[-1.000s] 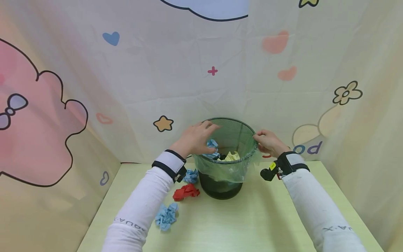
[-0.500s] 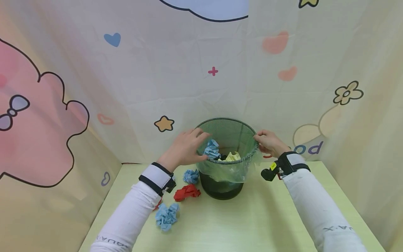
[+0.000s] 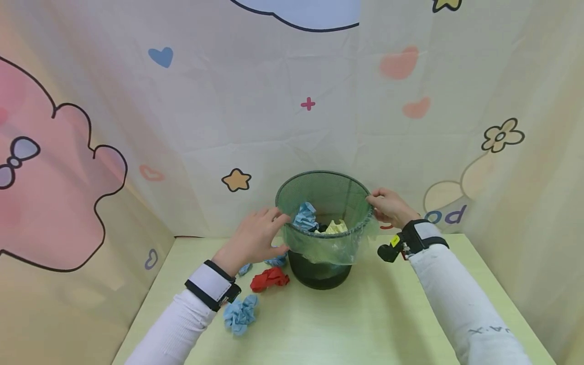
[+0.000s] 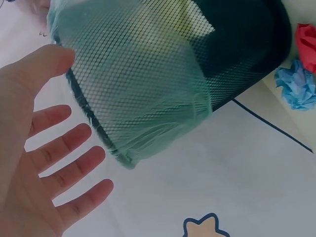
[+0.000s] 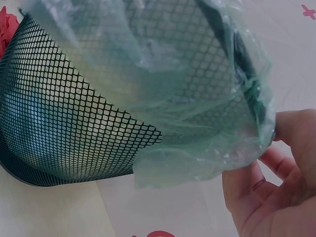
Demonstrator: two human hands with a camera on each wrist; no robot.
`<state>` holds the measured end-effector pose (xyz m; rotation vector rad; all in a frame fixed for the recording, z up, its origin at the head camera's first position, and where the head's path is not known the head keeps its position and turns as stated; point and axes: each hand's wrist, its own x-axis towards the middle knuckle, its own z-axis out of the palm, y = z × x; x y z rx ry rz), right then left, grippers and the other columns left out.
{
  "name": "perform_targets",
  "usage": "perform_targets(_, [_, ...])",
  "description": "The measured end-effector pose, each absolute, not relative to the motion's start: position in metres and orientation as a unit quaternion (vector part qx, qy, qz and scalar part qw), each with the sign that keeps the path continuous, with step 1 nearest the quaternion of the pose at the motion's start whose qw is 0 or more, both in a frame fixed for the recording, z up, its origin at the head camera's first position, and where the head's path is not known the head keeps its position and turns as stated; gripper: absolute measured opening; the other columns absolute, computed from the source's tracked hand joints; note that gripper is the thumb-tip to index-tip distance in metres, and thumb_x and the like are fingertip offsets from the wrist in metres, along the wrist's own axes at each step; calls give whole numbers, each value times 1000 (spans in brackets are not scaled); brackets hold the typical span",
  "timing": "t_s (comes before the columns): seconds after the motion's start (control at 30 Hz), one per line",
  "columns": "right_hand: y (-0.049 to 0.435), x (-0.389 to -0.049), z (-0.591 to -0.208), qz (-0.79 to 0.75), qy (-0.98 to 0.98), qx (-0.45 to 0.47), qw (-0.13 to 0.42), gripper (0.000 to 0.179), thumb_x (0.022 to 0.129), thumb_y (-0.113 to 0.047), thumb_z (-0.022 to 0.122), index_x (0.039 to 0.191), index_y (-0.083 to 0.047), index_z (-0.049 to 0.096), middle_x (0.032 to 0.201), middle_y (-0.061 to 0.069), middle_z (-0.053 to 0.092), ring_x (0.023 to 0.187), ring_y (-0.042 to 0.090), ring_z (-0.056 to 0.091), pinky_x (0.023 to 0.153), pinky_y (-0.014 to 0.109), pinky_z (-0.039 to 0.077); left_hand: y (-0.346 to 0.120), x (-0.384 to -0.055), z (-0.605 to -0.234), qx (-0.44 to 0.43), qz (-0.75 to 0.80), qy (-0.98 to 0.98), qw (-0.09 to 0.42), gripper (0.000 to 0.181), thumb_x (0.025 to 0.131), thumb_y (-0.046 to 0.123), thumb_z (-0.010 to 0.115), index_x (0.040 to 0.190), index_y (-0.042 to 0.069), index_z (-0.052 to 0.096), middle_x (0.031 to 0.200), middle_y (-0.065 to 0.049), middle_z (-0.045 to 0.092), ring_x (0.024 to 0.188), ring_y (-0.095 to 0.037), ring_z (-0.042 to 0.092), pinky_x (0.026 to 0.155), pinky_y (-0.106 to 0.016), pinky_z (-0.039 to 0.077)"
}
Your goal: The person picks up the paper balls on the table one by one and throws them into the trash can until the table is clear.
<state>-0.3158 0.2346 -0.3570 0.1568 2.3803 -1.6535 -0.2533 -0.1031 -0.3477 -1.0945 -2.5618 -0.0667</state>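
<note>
A black mesh wastebasket (image 3: 319,276) with a thin green bag (image 3: 326,248) folded over its rim stands on the table, leaning a little. Inside lie a crumpled blue paper ball (image 3: 305,216) and a pale yellow paper ball (image 3: 336,227). My right hand (image 3: 392,207) pinches the bagged rim at the right side, thumb and fingers on either side of it in the right wrist view. At the left of the rim my left hand (image 3: 253,238) has its fingers spread and holds nothing. The left wrist view shows those fingertips (image 4: 81,133) close beside the bag's edge.
Left of the basket on the table (image 3: 388,314) lie a crumpled red paper ball (image 3: 269,279) and a blue paper ball (image 3: 240,314) nearer the front. More blue paper (image 3: 277,260) shows partly behind my left hand. A printed curtain (image 3: 205,126) hangs behind.
My left hand has moved from over the basket's opening leftward and down to outside the rim, uncovering the blue paper inside. The right hand has stayed at the rim.
</note>
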Motion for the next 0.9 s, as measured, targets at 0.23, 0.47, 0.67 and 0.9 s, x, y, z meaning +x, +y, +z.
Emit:
perform_targets(0.23, [235,-316,-357,-563,816,52,120,16,97,-20,41,104,-6,39,85,6,36,63,13,42,59,23,41,-115,-239,-368,-376,-12,-913,158,53,75,44,70,117,15,57,104,-3,56,88,-19,53,73,-32,47])
perform_targets(0.47, [233,-314,-357,-559,819,50,115,15,98,-20,40,104,-6,40,81,4,36,62,12,42,59,24,41,-128,-226,-400,-339,-45,-932,118,55,73,42,72,119,16,56,109,-4,55,96,-21,52,76,-34,48])
perform_targets(0.67, [233,-312,-358,-569,814,37,109,16,96,-22,43,100,-6,42,84,5,36,64,13,42,60,23,41,-142,-217,-429,-305,-67,-944,105,60,70,42,76,120,16,55,113,-5,54,100,-23,52,80,-39,48])
perform_targets(0.9, [233,-312,-358,-563,818,41,108,15,96,-21,42,102,-6,40,84,5,36,64,12,42,60,22,41,-158,-210,-457,-274,-79,-956,73,61,71,45,74,122,17,54,115,-4,55,104,-24,52,86,-43,47])
